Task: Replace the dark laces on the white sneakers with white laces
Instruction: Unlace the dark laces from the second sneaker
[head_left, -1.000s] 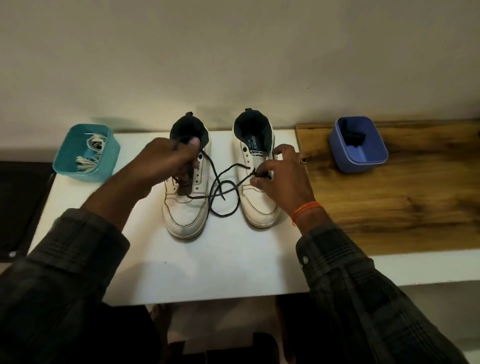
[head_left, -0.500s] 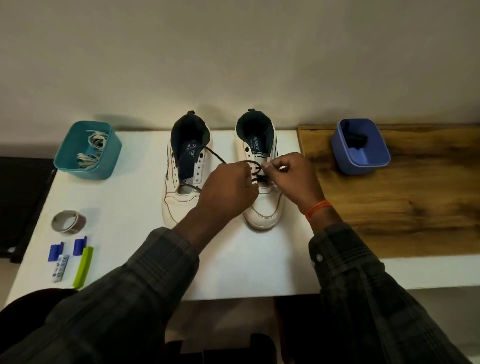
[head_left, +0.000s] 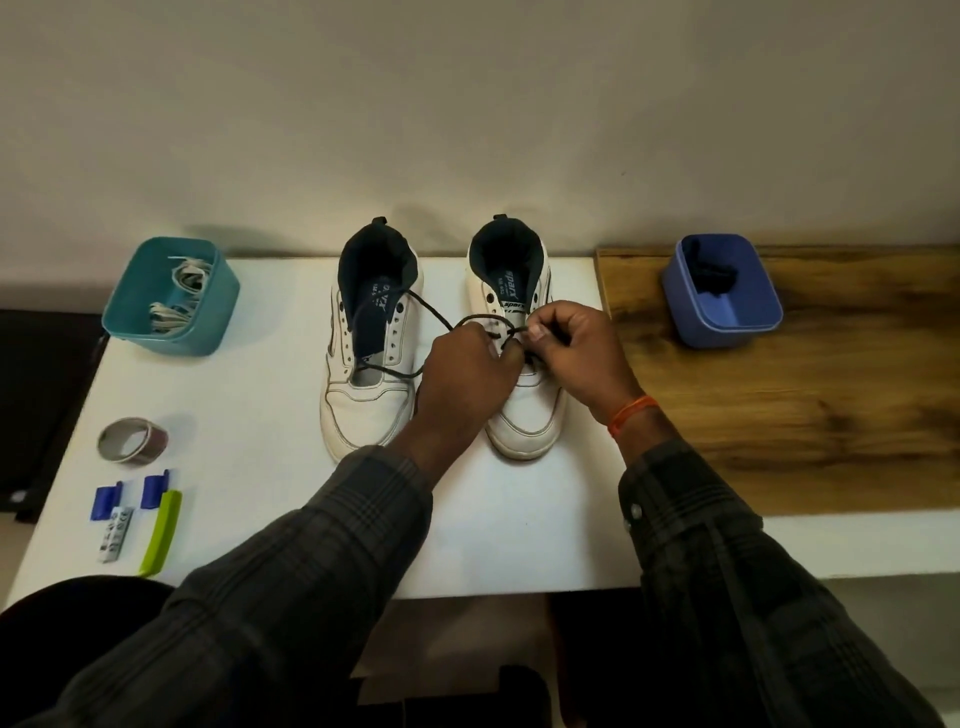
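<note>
Both hands, left hand and right hand, pinch the thin dark cord lace over the right white leather sneaker, likely gathering it for removal.

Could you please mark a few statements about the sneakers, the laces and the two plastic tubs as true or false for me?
1. Both hands are at the right-hand white sneaker. True: the left hand and right hand pinch the dark lace over it.
2. The teal plastic tub holds pale laces. True.
3. The blue plastic tub stands on the white tabletop. False: it stands on the brown wooden board.
4. The left-hand white sneaker is fully laced in white. False: its eyelets are mostly bare, and only the dark lace crosses it.
5. The roll of tape lies right of the sneakers. False: it lies to their left.
</note>
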